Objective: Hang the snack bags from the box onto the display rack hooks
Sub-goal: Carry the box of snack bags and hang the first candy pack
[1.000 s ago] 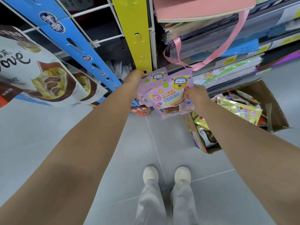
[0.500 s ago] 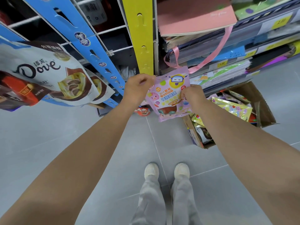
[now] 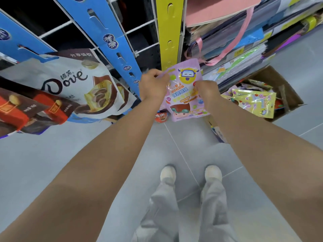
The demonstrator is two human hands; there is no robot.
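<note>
Got a lilac snack bag (image 3: 183, 95) held up off the floor in both hands, right in front of the bottom end of the yellow hanging strip (image 3: 168, 32); pinched at the top-left corner by the left hand (image 3: 152, 84), fingers (image 3: 157, 74) curled over the header edge; gripped about halfway down the right edge by the right hand (image 3: 207, 89), fingers (image 3: 199, 86) closed on the film. Standing roughly upright along its long axis, printed face toward the camera, tilted a touch to the right, with the top overlapping the foot of the strip; so basically caught between the two sets of fingers, header end nearest the rack. Looks like the hanging step itself, not yet done; probably comes down to raising the header to one of the slots higher up the strip, best steered from the left hand up at the top corner. Can't make out the hang hole, nor any actual hook at the strip's low end; not going to guess. Plenty more bags (image 3: 253, 102) lying in the cardboard box (image 3: 286, 88) on the floor just right of the right hand; somewhere mid-job by the look of it. Off to the left, well apart: blue strips (image 3: 111, 37) loaded with Dove pouches (image 3: 70, 79); nothing to do with this reach.
</note>
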